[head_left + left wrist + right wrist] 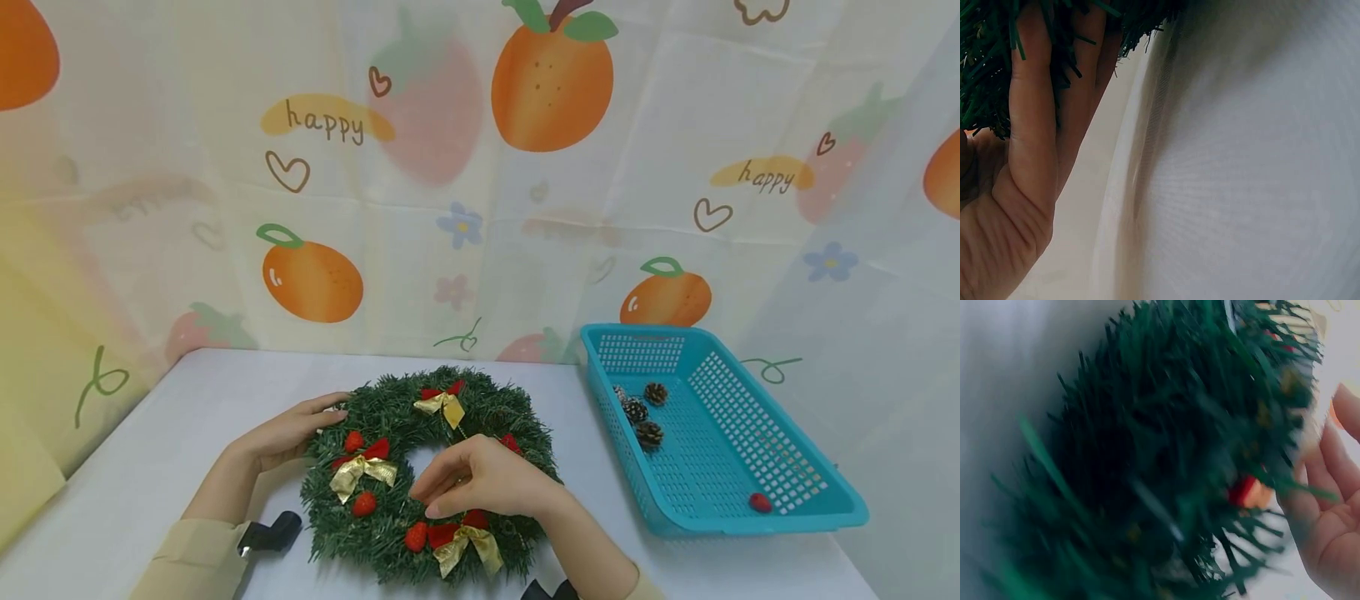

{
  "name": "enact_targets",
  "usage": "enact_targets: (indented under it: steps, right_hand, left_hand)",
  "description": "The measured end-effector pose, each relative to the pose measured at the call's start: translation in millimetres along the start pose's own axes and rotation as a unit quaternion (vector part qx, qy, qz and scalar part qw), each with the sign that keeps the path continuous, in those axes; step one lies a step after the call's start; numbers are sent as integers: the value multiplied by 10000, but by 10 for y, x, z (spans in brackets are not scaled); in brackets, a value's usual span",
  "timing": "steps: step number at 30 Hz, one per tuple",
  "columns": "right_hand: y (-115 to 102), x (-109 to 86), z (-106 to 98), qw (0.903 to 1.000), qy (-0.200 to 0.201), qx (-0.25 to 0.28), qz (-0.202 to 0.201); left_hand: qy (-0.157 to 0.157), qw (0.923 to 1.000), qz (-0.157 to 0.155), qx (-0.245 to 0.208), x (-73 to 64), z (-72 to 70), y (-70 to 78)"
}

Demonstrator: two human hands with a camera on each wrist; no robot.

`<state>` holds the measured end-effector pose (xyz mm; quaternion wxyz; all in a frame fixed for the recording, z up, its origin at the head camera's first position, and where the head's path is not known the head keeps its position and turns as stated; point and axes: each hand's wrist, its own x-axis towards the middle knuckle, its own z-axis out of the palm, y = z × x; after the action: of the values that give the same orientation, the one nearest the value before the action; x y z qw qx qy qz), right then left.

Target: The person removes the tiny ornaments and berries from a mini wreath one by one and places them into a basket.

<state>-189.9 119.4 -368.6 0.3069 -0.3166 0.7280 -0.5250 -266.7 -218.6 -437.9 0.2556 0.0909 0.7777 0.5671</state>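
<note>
A green artificial wreath (420, 392) lies on the white table, dressed with red and gold bows (366, 475) and small red strawberries (364, 503). At its left side, my left hand (288, 429) holds the outer edge. The left wrist view shows that hand's fingers (1032, 119) reaching into the green bristles. My right hand (487, 479) hovers over the wreath's centre opening and right half, fingers loosely bent, with nothing visible between them. Seen from the right wrist, the palm (1335, 544) is beyond the blurred bristles.
To the right stands a turquoise basket (652, 508) with several pine cones (649, 434) along its left wall and one red strawberry (760, 502) near its front. A printed fruit curtain (525, 275) hangs behind the table (247, 375). Black straps (270, 533) are at the wrists.
</note>
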Motion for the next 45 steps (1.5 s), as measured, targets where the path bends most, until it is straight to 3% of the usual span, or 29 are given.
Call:
enact_targets:
  steps: [18, 25, 45]
  right_hand:
    - [118, 59, 144, 9995, -267, 155, 51]
    - [148, 63, 167, 9983, -485, -269, -202]
    - [176, 79, 214, 9957, -452, -757, -291]
  left_hand:
    - [14, 10000, -33, 62, 10, -4, -9]
    - [35, 9999, -45, 90, 15, -5, -14]
    - [-28, 10000, -76, 10, 0, 7, 3]
